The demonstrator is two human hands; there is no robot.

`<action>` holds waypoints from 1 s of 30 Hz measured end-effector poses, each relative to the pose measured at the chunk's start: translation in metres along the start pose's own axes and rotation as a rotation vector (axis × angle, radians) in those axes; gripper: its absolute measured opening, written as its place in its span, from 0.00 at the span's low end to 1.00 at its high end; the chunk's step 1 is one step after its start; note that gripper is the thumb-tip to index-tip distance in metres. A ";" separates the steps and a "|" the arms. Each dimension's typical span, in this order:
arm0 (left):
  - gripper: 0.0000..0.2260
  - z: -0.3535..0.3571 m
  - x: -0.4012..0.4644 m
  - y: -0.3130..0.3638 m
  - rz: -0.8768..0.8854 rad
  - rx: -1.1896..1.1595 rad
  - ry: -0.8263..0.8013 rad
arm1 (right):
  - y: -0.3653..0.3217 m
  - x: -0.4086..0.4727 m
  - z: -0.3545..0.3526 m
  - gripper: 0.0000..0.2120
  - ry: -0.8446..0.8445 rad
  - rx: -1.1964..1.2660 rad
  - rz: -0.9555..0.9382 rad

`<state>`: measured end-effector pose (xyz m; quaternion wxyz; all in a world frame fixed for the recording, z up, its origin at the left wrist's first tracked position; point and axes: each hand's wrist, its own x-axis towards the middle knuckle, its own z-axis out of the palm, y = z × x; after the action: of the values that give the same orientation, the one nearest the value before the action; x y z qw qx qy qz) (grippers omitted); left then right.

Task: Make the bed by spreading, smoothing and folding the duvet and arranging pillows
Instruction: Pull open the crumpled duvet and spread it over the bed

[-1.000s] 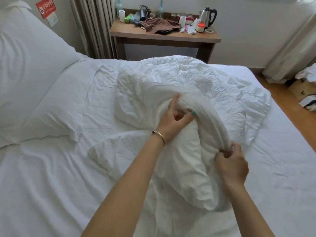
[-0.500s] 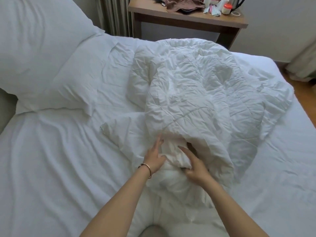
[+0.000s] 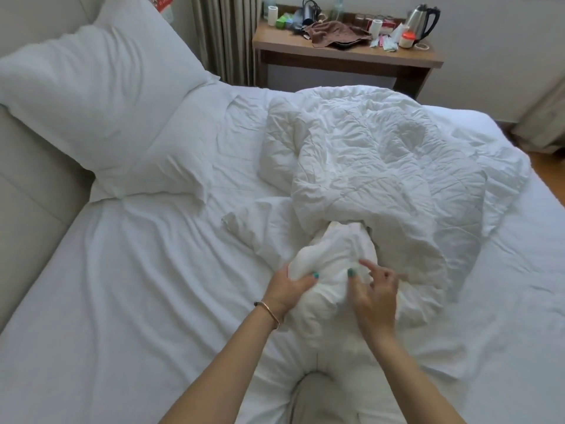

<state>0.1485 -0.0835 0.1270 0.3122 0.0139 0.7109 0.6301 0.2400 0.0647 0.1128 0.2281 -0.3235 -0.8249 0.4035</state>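
- Two bare hands on a bunched white duvet, piled crumpled mid-bed on the white sheet, reaching toward the far edge near the desk.
- Left hand: gripping a fold of the duvet's near end, thumb on top of the cloth, fingers wrapped under it; teal nail visible. Thin bracelet at the wrist.
- Right hand: just beside the left, over the same bunched end; fingers spread and partly bent, index raised off the cloth, thumb tip touching the fabric. Not closed round anything; loose, fairly wide.
- Near end of the duvet rises as a smooth lump between both hands; quilted part lies behind it, a thinner flap trails to the left on the sheet.
- Pillow: large, white, at the left, leaning against the padded headboard, well apart from the duvet.
- Wooden desk beyond the bed, by the wall: kettle at right end, brown cloth in the middle, small bottles and packets, too small to tell.
- Curtain left of desk.
- Wood floor showing at right edge.
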 end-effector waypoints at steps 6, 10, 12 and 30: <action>0.21 -0.036 -0.106 0.008 0.081 -0.284 -0.163 | -0.033 -0.162 0.032 0.54 -0.252 -0.044 -0.301; 0.22 -0.047 -0.149 0.001 0.118 -0.523 -0.384 | -0.066 -0.176 0.009 0.36 -0.016 -0.070 -0.118; 0.21 -0.056 -0.156 0.002 0.137 -0.674 -0.483 | -0.082 -0.174 -0.016 0.23 -0.008 -0.027 -0.055; 0.07 -0.024 -0.171 -0.108 0.366 0.412 0.008 | -0.048 -0.246 -0.158 0.14 0.062 0.323 0.469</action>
<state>0.3151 -0.1972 0.1027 0.1811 0.2030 0.8109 0.5181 0.4924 -0.0528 0.2137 0.2023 -0.4773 -0.6450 0.5615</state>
